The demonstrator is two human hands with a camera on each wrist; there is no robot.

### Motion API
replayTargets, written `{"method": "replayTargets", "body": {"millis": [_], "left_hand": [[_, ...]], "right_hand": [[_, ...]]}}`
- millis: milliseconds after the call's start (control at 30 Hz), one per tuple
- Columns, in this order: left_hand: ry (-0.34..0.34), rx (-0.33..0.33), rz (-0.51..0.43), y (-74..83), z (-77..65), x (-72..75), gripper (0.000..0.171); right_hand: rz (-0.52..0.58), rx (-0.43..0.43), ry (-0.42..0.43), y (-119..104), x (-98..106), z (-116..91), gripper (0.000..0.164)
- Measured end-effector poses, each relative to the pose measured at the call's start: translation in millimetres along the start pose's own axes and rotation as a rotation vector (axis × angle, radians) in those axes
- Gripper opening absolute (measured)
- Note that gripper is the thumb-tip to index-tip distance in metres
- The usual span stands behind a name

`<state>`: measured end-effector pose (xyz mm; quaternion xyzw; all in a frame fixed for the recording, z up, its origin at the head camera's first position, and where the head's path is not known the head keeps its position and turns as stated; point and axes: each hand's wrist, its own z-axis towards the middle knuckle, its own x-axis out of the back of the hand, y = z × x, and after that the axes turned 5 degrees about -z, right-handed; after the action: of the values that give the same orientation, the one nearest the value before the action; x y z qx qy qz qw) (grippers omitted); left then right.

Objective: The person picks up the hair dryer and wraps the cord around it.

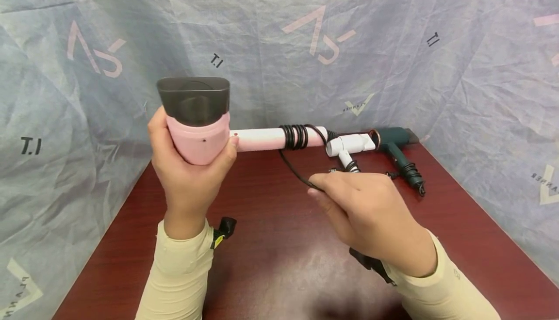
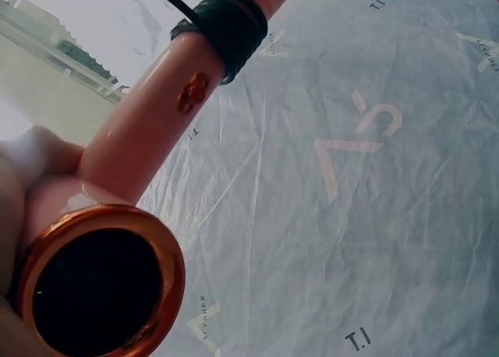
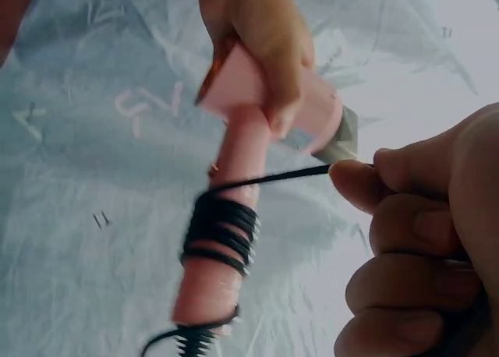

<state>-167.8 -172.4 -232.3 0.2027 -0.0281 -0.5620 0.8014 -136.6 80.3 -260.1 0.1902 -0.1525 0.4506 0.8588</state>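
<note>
A pink hair dryer (image 1: 196,138) with a dark flat nozzle (image 1: 193,99) is held up by my left hand (image 1: 188,184), whose fingers and thumb grip its barrel. The handle (image 1: 257,139) points right, and several turns of black cord (image 1: 296,136) are wound round it. In the left wrist view the copper-rimmed rear end (image 2: 101,283) faces the camera. My right hand (image 1: 367,213) pinches the cord between thumb and forefinger, and the stretch (image 3: 281,175) from there to the handle is taut. The other fingers of that hand are curled, as the right wrist view shows.
Behind the pink handle's end, a white hair dryer (image 1: 351,144) lies on the dark red table (image 1: 271,252). Beside it at the back right lies a dark green hair dryer (image 1: 395,138), cord wrapped round its handle. Grey printed cloth (image 1: 257,29) hangs around the table.
</note>
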Motion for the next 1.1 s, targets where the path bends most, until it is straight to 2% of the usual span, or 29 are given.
{"method": "replayTargets", "body": {"millis": [133,267,433,533,733,867,1000,1100], "left_hand": [[-0.113,0.006,0.044,4.9,-2.5,0.7,0.072],[-0.216,-0.027,0.044,4.8,-3.8,1.9,0.074],[-0.293,-0.062,0.024,7.9,-4.6,4.4,0.073],[-0.307,-0.083,-0.033,10.9,-4.6,4.2,0.071],[-0.308,-0.148,-0.213,1.6,-4.8,4.9,0.074],[-0.305,-0.163,-0.315,-0.9,-5.3,4.8,0.074],[-0.294,-0.159,-0.386,1.0,-6.5,4.3,0.074],[-0.269,-0.153,-0.389,3.8,-8.2,5.6,0.075]], "right_hand": [[0.037,-0.034,0.062,7,6,2,0.030],[0.060,-0.099,0.110,14,11,2,0.034],[0.089,-0.180,0.142,23,14,2,0.037],[0.116,-0.210,0.155,30,14,0,0.039],[0.166,-0.241,0.143,43,10,-2,0.038],[0.231,-0.257,0.124,51,5,-5,0.034],[0.310,-0.306,0.068,56,-1,-10,0.024],[0.362,-0.344,0.004,55,-6,-14,0.021]]}}
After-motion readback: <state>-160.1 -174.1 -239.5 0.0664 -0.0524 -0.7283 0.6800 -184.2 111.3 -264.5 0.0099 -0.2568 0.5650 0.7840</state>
